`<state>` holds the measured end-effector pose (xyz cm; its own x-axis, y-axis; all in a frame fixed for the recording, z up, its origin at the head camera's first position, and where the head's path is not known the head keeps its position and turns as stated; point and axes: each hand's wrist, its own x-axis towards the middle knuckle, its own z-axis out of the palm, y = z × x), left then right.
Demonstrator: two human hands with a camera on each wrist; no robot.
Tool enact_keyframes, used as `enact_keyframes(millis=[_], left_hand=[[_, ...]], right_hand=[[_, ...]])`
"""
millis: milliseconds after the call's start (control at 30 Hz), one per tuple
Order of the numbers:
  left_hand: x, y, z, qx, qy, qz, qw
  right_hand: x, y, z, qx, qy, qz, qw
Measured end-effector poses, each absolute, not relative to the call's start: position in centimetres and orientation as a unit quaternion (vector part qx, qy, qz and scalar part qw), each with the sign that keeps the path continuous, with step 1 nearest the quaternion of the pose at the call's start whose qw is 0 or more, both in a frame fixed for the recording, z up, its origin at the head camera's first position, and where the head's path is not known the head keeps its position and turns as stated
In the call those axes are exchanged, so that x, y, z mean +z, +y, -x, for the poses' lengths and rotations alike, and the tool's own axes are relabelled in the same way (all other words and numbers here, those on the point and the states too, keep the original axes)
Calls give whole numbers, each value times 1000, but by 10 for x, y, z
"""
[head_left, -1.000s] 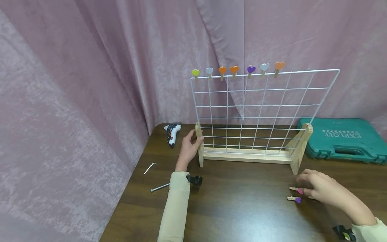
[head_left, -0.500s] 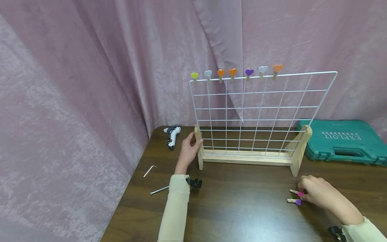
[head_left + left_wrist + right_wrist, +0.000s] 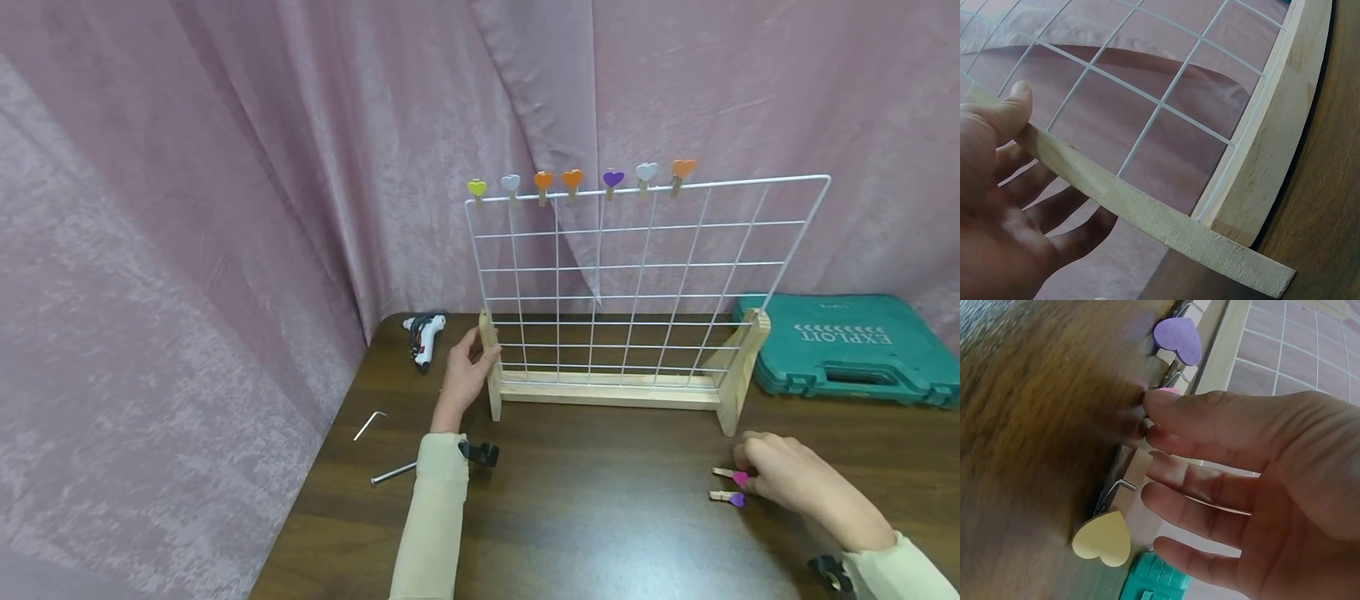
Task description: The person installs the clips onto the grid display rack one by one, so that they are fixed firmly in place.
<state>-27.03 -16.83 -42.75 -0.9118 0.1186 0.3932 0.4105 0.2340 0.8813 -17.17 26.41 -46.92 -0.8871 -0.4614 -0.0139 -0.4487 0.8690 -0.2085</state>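
Note:
A white wire grid rises from a wooden stand, with several heart clothespins clipped along its top bar. My left hand grips the stand's left upright, thumb in front and fingers behind. On the table at the right, my right hand pinches a clothespin with a pink heart by its heart end; the thumb mostly covers that heart in the right wrist view. A purple heart clothespin lies beside it. Near the fingers is a yellow heart clothespin, which the hand hides in the head view.
A green case lies behind the stand's right end. Toward the left edge are a white glue gun, a hex key and a metal rod, partly under the left sleeve. A pink curtain hangs behind.
My right hand has lowered and its fingers have closed on the pink heart clothespin, which has shifted slightly left. My left hand stays on the upright. The head view has drifted a little.

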Motion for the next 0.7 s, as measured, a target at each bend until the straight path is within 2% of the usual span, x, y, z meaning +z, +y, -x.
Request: enact_keyframes(millis=[400,700], left_hand=[[-429,-167,270,-602,-770,171,127],[-429,-167,272,-604,-768,170,126]], right_hand=[[-471,262,172,-119,961,250,9],[-473,263,172,-130,955,267,15]])
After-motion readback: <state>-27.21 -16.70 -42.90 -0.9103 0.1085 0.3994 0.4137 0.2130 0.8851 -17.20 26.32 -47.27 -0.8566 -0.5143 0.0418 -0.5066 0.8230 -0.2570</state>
